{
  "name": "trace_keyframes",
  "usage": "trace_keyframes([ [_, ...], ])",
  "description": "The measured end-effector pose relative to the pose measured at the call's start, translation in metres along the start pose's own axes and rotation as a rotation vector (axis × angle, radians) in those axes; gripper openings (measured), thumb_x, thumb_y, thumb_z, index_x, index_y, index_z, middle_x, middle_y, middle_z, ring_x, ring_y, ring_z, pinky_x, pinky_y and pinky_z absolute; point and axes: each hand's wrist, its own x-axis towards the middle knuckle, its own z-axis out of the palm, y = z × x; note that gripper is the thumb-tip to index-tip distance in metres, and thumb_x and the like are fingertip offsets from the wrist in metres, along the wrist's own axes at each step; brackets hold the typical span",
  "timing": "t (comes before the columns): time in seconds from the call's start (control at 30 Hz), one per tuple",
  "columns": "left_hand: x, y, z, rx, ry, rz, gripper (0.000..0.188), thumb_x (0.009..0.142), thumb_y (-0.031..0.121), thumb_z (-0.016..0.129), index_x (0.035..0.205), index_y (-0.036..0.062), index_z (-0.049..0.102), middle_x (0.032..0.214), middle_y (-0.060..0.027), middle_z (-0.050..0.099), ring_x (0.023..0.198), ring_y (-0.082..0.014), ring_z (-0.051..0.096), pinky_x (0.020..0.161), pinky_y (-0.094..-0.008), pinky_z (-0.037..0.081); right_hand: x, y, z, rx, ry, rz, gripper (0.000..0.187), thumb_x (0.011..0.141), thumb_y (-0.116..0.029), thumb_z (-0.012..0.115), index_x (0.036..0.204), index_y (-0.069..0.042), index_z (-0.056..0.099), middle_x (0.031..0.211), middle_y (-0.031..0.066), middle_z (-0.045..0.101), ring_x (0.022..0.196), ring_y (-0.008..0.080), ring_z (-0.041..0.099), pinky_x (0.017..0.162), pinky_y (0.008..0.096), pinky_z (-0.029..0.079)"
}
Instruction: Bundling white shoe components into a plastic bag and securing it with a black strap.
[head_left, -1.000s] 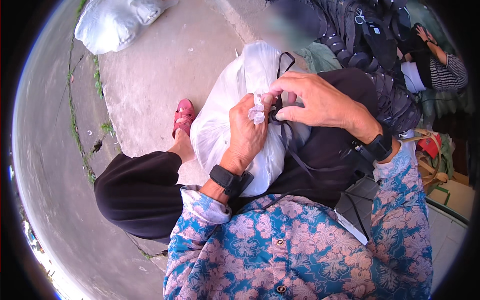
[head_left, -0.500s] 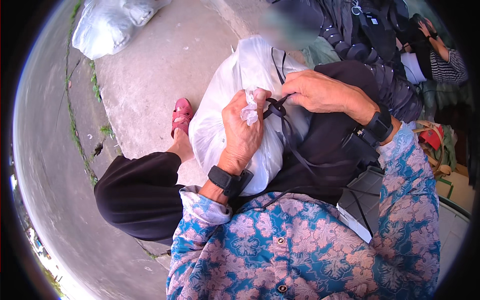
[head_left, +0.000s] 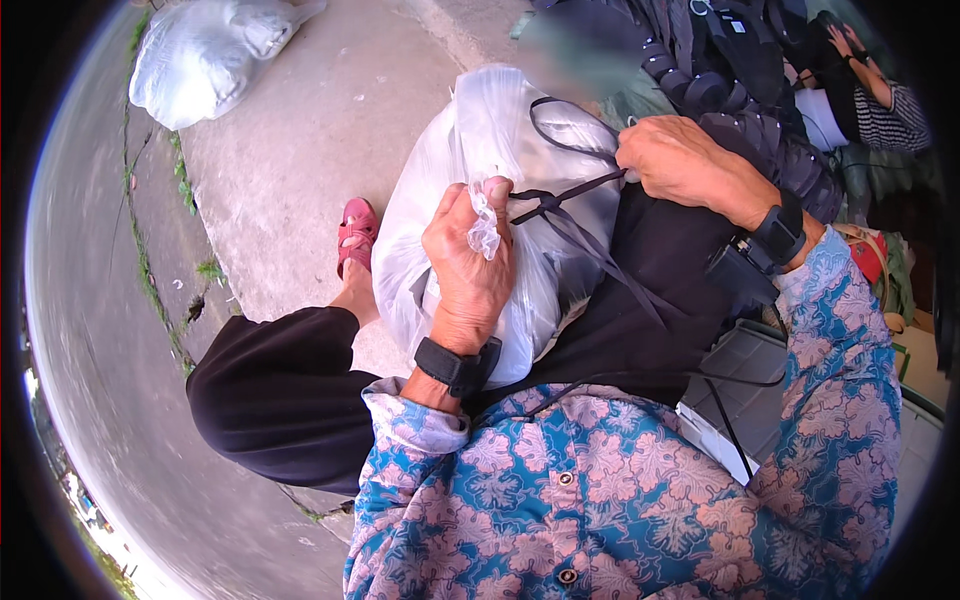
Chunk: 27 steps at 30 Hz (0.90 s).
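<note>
Between my knees stands a full white translucent plastic bag [head_left: 410,230]. My left hand [head_left: 468,255] is closed round its gathered neck [head_left: 484,228], whose crumpled end pokes out past the thumb. A dark flat cord [head_left: 590,187] with a loose knot runs from beside my left fingers to my right hand [head_left: 690,170], which pinches it and holds it stretched. One loop of the cord arches over the bag's far side, and loose ends hang over my right thigh. What the bag contains cannot be made out.
Another filled plastic bag [head_left: 200,65] lies on the concrete at the far left. Dark bundled goods [head_left: 720,90] are heaped at the far right, near another person in a striped sleeve [head_left: 885,120]. A grey crate [head_left: 745,375] sits by my right hip.
My right hand has moved right, drawing the cord out taut from the knot. My left hand stays on the bag's neck, shifted slightly left.
</note>
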Motion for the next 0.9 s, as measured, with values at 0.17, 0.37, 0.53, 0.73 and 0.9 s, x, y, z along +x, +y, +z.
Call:
trace_keyframes([
  [0.17, -0.001, 0.002, 0.001, 0.032, -0.018, -0.027, 0.035, 0.095, 0.027, 0.051, 0.083, -0.0012, 0.067, 0.067, -0.0102, 0.058, 0.058, -0.0177, 0.056, 0.055, -0.0287, 0.042, -0.005, 0.019, 0.004, 0.004, 0.087, 0.029, 0.010, 0.062, -0.004, 0.054, 0.067, -0.001, 0.062, 0.069, 0.0215, 0.058, 0.071, 0.0409, 0.059, 0.059, 0.0474, 0.045],
  [0.37, 0.003, 0.003, -0.002, 0.124, -0.045, 0.141, 0.029, 0.095, 0.024, 0.052, 0.087, -0.0005, 0.067, 0.072, -0.0117, 0.057, 0.062, -0.0228, 0.057, 0.057, -0.0311, 0.043, -0.007, 0.025, -0.001, 0.194, 0.013, 0.064, 0.011, 0.068, -0.007, 0.053, 0.071, 0.001, 0.061, 0.064, 0.0205, 0.056, 0.069, 0.0387, 0.058, 0.062, 0.0446, 0.044],
  [0.53, 0.010, 0.002, 0.002, -0.018, -0.026, 0.242, 0.007, 0.084, 0.009, 0.063, 0.085, 0.0016, 0.065, 0.072, -0.0106, 0.054, 0.067, -0.0255, 0.053, 0.061, -0.0340, 0.044, 0.004, 0.027, 0.001, 0.393, 0.114, 0.139, 0.011, 0.075, -0.009, 0.055, 0.076, 0.001, 0.059, 0.071, 0.0179, 0.055, 0.074, 0.0352, 0.056, 0.066, 0.0419, 0.043],
  [0.73, 0.011, 0.001, 0.005, -0.154, -0.053, 0.181, 0.017, 0.088, 0.015, 0.061, 0.081, 0.0004, 0.065, 0.077, -0.0105, 0.054, 0.067, -0.0232, 0.053, 0.059, -0.0323, 0.043, 0.007, -0.023, -0.011, 0.186, 0.635, 0.037, 0.009, 0.079, -0.008, 0.056, 0.084, -0.001, 0.055, 0.087, 0.0179, 0.052, 0.086, 0.0370, 0.055, 0.071, 0.0421, 0.044],
  [0.9, 0.012, 0.005, 0.005, -0.094, -0.148, 0.027, 0.034, 0.095, 0.028, 0.052, 0.084, -0.0014, 0.066, 0.075, -0.0075, 0.056, 0.068, -0.0168, 0.054, 0.064, -0.0293, 0.043, -0.026, -0.074, -0.009, 0.574, 0.035, 0.159, 0.029, 0.086, -0.026, 0.056, 0.085, 0.002, 0.053, 0.075, 0.0246, 0.060, 0.077, 0.0434, 0.059, 0.066, 0.0485, 0.046],
])
